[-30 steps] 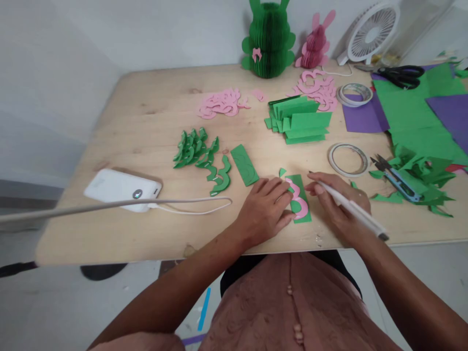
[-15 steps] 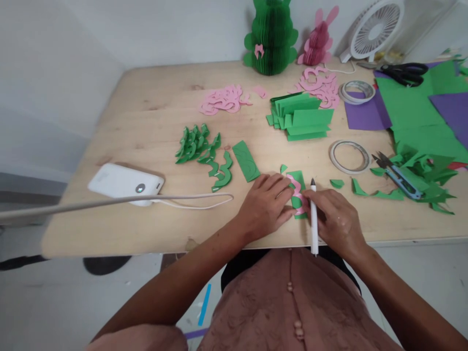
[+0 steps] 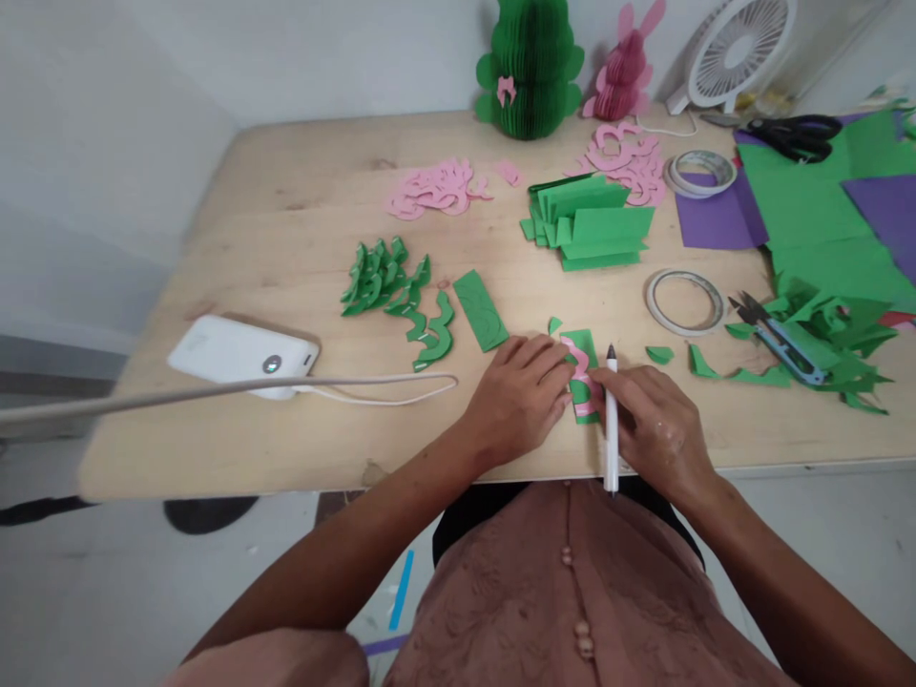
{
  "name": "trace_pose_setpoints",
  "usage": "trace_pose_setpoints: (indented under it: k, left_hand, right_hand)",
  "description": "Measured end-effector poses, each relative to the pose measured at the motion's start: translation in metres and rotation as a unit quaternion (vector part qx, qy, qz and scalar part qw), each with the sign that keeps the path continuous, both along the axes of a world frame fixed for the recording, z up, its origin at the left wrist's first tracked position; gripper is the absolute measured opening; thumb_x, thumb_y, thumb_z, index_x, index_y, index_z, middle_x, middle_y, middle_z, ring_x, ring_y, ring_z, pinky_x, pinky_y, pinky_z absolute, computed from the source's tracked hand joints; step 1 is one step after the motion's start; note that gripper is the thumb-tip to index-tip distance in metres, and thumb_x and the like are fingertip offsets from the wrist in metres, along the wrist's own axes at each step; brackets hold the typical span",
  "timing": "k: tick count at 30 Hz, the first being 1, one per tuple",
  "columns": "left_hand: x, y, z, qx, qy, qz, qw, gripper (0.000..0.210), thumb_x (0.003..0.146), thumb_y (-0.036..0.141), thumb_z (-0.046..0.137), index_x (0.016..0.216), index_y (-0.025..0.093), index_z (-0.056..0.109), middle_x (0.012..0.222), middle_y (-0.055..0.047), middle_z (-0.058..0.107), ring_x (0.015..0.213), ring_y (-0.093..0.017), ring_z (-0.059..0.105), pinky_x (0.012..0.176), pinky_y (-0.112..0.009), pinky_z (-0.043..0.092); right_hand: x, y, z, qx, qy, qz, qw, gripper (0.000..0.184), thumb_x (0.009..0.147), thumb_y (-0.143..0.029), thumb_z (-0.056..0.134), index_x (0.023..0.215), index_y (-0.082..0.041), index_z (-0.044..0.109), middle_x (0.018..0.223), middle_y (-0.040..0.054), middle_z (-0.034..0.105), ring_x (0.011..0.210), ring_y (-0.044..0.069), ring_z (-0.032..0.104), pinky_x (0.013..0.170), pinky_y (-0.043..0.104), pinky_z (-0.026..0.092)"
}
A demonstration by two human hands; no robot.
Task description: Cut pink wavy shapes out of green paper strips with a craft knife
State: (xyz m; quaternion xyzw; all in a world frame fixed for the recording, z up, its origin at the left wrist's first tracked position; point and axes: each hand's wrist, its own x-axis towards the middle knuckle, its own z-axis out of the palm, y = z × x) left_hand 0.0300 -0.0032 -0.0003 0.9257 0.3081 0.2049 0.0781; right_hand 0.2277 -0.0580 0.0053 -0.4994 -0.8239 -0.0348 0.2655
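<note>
A strip of green paper (image 3: 583, 342) lies near the table's front edge, with a wavy pink paper cutout (image 3: 578, 358) on top of it. My left hand (image 3: 519, 393) rests at the left side of this pair, fingers bent and close together, the fingertips and thumb holding the cutout's edge down. From the other side, my right hand (image 3: 655, 415) touches the cutout's right edge with its fingertips. Tucked in that same hand is a white pen (image 3: 612, 434), its dark tip pointing away from me. The right fingertips are partly hidden behind the pen.
Green wavy pieces (image 3: 436, 334) and a marked green rectangle (image 3: 479, 310) lie to the left, beyond a white power bank (image 3: 243, 353) with its cable. Rightward are a tape roll (image 3: 685, 303), blue snips (image 3: 783, 343) and green scraps. Folded green paper (image 3: 601, 224) sits farther back.
The left fingers have drawn back slightly, showing more of the pink cutout. The pen has tilted a little; the whole view has shifted slightly.
</note>
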Motion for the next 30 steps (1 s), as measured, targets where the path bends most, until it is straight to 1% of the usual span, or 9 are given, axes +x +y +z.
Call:
trace_pose_setpoints:
  k: [12,17,21,30]
  left_hand:
    - [0.0007,0.0002,-0.0004,0.007,-0.004,0.001,1.000,0.026,0.097,0.023,0.045,0.113,0.012,0.063,0.121,-0.009,0.065,0.120,-0.026,0.052,0.103,-0.044,0.041]
    - [0.0004,0.0005,-0.0005,0.009,-0.006,-0.001,1.000,0.027,0.097,0.021,0.043,0.112,0.012,0.063,0.121,-0.010,0.065,0.119,-0.026,0.053,0.103,-0.044,0.041]
    - [0.0005,0.0002,-0.0007,0.012,-0.010,-0.002,1.000,0.027,0.097,0.019,0.042,0.112,0.011,0.063,0.121,-0.010,0.065,0.119,-0.026,0.053,0.103,-0.044,0.041]
    - [0.0008,-0.0002,-0.0003,0.013,-0.003,0.003,1.000,0.026,0.096,0.022,0.045,0.112,0.012,0.063,0.122,-0.010,0.065,0.120,-0.027,0.053,0.103,-0.044,0.040]
  right_hand:
    - [0.0007,0.0005,-0.0002,-0.007,0.005,0.004,1.000,0.025,0.089,-0.007,0.057,0.113,-0.012,0.064,0.088,0.0089,0.071,0.078,0.021,0.062,0.070,0.033,0.049]
    - [0.0009,0.0002,-0.0004,-0.004,0.002,0.010,1.000,0.025,0.089,-0.007,0.058,0.112,-0.011,0.064,0.085,0.0088,0.070,0.077,0.021,0.061,0.070,0.033,0.048]
    - [0.0005,0.0006,0.0001,0.000,0.003,0.014,1.000,0.024,0.089,-0.010,0.060,0.113,-0.012,0.063,0.087,0.0082,0.070,0.077,0.020,0.061,0.069,0.033,0.048]
    - [-0.0028,0.0010,0.0039,0.006,-0.010,0.011,1.000,0.022,0.089,-0.018,0.064,0.109,-0.011,0.065,0.085,0.0090,0.070,0.076,0.021,0.061,0.071,0.034,0.048]
